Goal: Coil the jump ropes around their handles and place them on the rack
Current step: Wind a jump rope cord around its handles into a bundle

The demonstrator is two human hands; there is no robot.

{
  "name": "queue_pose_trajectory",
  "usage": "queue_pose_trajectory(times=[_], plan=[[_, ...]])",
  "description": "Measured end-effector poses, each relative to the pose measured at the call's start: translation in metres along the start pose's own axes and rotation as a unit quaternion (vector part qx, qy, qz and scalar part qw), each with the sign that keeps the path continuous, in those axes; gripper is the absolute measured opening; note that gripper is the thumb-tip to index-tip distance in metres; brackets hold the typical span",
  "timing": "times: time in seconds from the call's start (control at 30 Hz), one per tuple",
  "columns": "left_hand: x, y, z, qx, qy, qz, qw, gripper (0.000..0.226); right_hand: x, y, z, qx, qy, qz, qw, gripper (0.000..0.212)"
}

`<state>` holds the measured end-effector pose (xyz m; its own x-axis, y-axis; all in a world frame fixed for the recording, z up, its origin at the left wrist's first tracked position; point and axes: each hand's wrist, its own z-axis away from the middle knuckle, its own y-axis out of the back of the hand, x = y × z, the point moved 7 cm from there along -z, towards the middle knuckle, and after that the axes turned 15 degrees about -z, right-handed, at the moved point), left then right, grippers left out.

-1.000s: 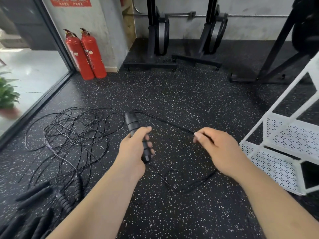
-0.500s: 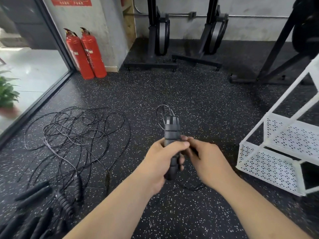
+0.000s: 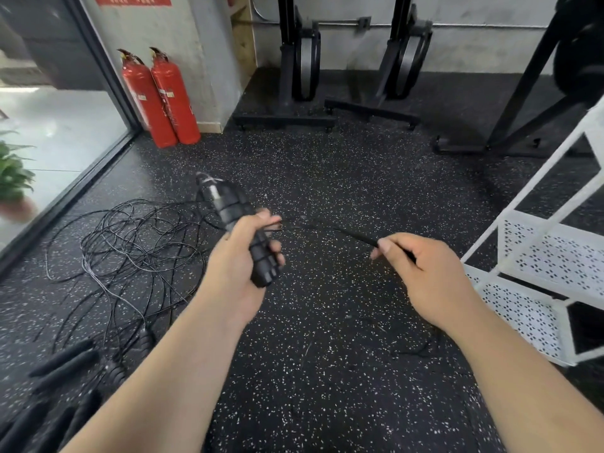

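Observation:
My left hand (image 3: 240, 253) grips a pair of black jump-rope handles (image 3: 235, 220), tilted with their tops pointing up and left. A thin black rope (image 3: 330, 228) runs taut from the handles to my right hand (image 3: 421, 273), which pinches it between thumb and fingers. More slack rope lies on the floor below my right forearm. A tangle of loose ropes (image 3: 130, 253) sprawls on the floor at the left, with several black handles (image 3: 65, 380) at the bottom left. The white rack (image 3: 536, 256) stands at the right edge, beside my right hand.
Two red fire extinguishers (image 3: 160, 99) stand against the wall corner at the back left. Black gym equipment stands (image 3: 300, 76) line the back wall, and a dark frame (image 3: 523, 103) sits at the back right. A glass wall and a potted plant (image 3: 13, 178) are at the left.
My hands were together at the handles half a second ago; now my right hand has pulled out to the right, drawing the rope taut. The handles tilted left.

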<state>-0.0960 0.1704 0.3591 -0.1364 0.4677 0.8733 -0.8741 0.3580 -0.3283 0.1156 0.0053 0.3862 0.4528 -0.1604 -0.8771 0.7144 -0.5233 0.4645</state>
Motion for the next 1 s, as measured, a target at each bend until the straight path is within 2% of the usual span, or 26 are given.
queue_pose_trajectory(times=[0.13,0.23,0.3,0.4,0.5,0.6,0.7,0.77,0.83,0.93,1.0], plan=[[-0.035,-0.033,0.017,-0.109,0.066,-0.096,0.987,0.053,-0.001,-0.011,0.000,-0.008,0.003,-0.002,1.000,0.028],[-0.054,-0.059,0.031,-0.195,0.073,-0.090,0.974,0.042,0.002,-0.028,0.003,-0.019,0.003,0.018,1.000,0.023],[-0.060,-0.068,0.034,-0.225,0.064,-0.076,0.969,0.036,0.005,-0.037,0.004,-0.026,0.003,0.020,0.999,0.020],[-0.058,-0.068,0.029,-0.208,0.058,-0.064,0.974,0.032,0.005,-0.045,0.005,-0.065,0.003,0.027,0.998,0.018],[-0.032,-0.048,0.013,-0.126,0.029,-0.039,0.991,0.031,0.003,-0.035,0.003,-0.105,-0.013,0.049,0.993,0.022],[0.008,-0.002,-0.009,-0.010,-0.021,0.069,0.997,0.030,0.003,-0.003,-0.003,-0.074,-0.016,0.057,0.996,0.025],[0.021,0.015,-0.012,0.022,-0.046,0.092,0.994,0.026,-0.001,0.012,-0.004,-0.029,0.008,0.039,0.999,0.026],[0.006,0.003,-0.005,0.011,-0.017,0.052,0.998,0.031,-0.003,0.012,-0.002,0.001,0.020,0.036,0.999,0.026],[-0.015,-0.020,0.006,-0.042,0.022,0.003,0.999,0.040,-0.002,0.007,-0.003,0.018,0.018,0.032,0.999,0.026],[-0.048,-0.057,0.027,-0.157,0.059,-0.056,0.984,0.046,-0.002,-0.015,-0.002,-0.012,0.013,0.030,0.999,0.021],[-0.064,-0.070,0.034,-0.193,0.071,-0.051,0.977,0.040,-0.007,-0.029,0.002,-0.032,0.034,0.017,0.999,0.019]])
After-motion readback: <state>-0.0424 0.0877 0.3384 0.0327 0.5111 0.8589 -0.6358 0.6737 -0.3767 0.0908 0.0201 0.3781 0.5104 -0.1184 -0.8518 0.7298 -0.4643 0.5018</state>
